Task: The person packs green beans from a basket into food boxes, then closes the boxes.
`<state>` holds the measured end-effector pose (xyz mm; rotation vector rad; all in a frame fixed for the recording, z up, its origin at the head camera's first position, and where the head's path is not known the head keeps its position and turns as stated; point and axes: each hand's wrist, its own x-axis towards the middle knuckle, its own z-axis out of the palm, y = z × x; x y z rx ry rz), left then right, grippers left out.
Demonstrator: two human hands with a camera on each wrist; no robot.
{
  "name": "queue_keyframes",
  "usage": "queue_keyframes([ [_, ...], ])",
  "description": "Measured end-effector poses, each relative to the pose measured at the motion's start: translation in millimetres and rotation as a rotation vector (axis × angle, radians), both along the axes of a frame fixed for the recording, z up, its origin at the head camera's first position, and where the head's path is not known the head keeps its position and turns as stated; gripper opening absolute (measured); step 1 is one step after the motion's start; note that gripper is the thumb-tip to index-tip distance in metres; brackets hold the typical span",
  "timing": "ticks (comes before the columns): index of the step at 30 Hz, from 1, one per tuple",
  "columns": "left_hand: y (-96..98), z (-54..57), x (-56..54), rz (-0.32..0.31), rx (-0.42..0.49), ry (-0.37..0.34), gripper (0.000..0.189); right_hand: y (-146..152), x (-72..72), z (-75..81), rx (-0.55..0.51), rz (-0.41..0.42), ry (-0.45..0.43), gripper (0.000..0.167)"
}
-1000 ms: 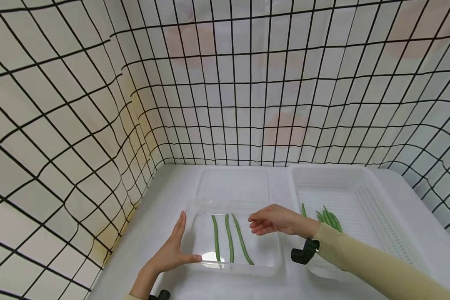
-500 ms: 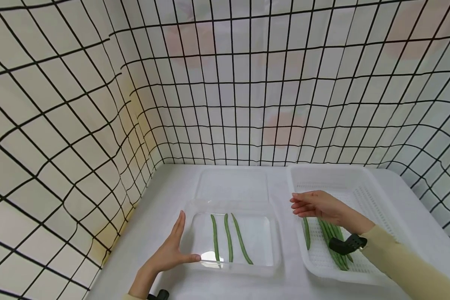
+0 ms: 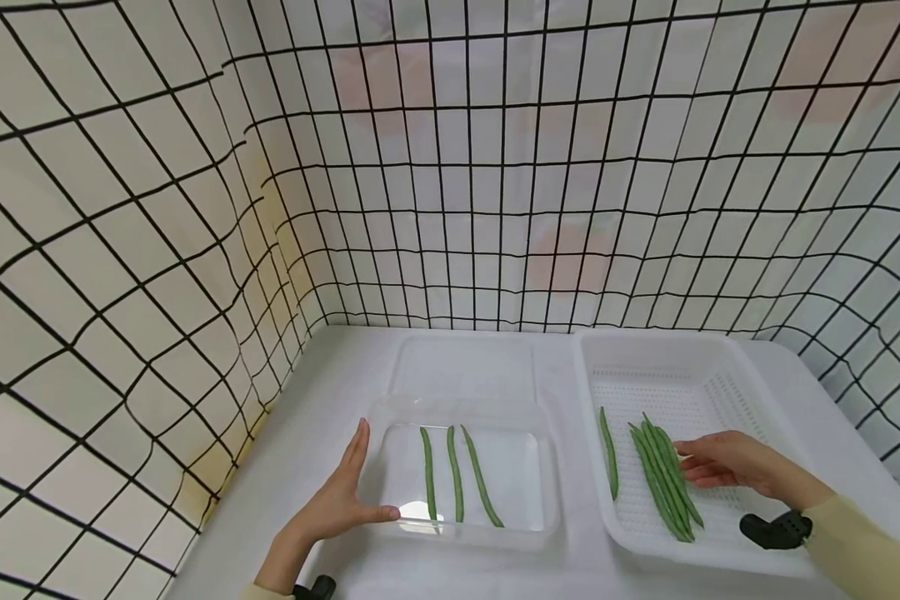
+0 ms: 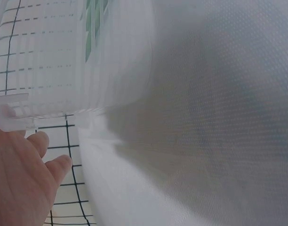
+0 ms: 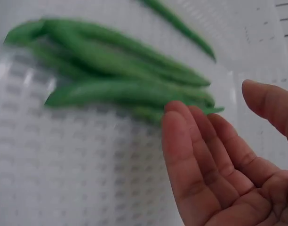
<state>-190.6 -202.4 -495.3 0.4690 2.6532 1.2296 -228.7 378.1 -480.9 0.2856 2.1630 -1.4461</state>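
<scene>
My left hand [image 3: 342,497] rests against the left side of a clear plastic container [image 3: 551,492], fingers straight and thumb along the front rim. Inside it, three green beans [image 3: 456,475] lie apart, roughly parallel. My right hand [image 3: 742,465] is inside the white perforated basket [image 3: 783,417], its fingertips right beside a bundle of several green beans [image 3: 662,479]. In the right wrist view, thumb and fingers stand apart with nothing between them, fingertips overlapping the ends of the beans [image 5: 111,61]. One single green bean [image 3: 609,454] lies separately near the basket's left wall.
Behind the container a flat translucent lid [image 3: 465,367] lies on the white table [image 3: 570,575]. Black netting [image 3: 480,192] rises along the back and both sides. The basket stands right of the container, with a narrow strip of table between.
My right hand has moved right, from over the clear container across to the bean bundle in the basket. The left hand and the three beans in the container have stayed put.
</scene>
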Motion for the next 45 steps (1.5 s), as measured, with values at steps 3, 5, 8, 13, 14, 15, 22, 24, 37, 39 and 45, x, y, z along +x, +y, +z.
queue_keyframes([
  [3, -0.3, -0.5, 0.0, 0.002, 0.001, 0.000, 0.132, 11, 2.1, -7.0, 0.082, -0.022, -0.003, 0.047],
  [5, -0.6, -1.1, 0.0, 0.002, 0.002, 0.009, 0.132, 14, 1.8, -10.4, 0.122, -0.031, 0.000, 0.044],
  [8, -0.7, -1.5, 0.7, -0.003, 0.010, 0.015, 0.131, 15, 1.2, -15.3, 0.167, -0.031, -0.008, 0.037],
  [13, -0.5, -1.7, 2.8, -0.010, 0.018, 0.014, 0.131, 10, 2.7, -21.2, 0.199, -0.008, -0.011, 0.029],
  [14, -0.4, -1.8, 3.0, -0.010, 0.019, 0.012, 0.130, 8, 3.0, -22.0, 0.200, -0.007, -0.005, 0.029],
  [15, -0.3, -2.1, 3.1, -0.009, 0.018, 0.011, 0.130, 7, 3.3, -22.8, 0.200, -0.009, -0.001, 0.028],
  [22, -0.4, -3.7, 2.2, -0.004, 0.004, 0.016, 0.131, -1, 3.1, -26.5, 0.202, -0.020, 0.017, 0.028],
  [24, -0.3, -3.1, 2.4, -0.002, 0.000, 0.021, 0.131, -2, 2.7, -26.4, 0.203, -0.018, 0.016, 0.029],
  [37, 0.1, 0.1, 1.5, -0.011, -0.002, 0.020, 0.131, -9, 0.4, -27.5, 0.185, -0.024, -0.008, 0.030],
  [39, 0.1, 0.6, 1.1, -0.010, -0.001, 0.017, 0.131, -10, -0.5, -27.3, 0.190, -0.037, -0.013, 0.029],
  [45, -0.3, 0.0, 0.7, -0.002, 0.010, 0.020, 0.131, -13, -2.4, -25.1, 0.193, -0.063, -0.025, 0.028],
])
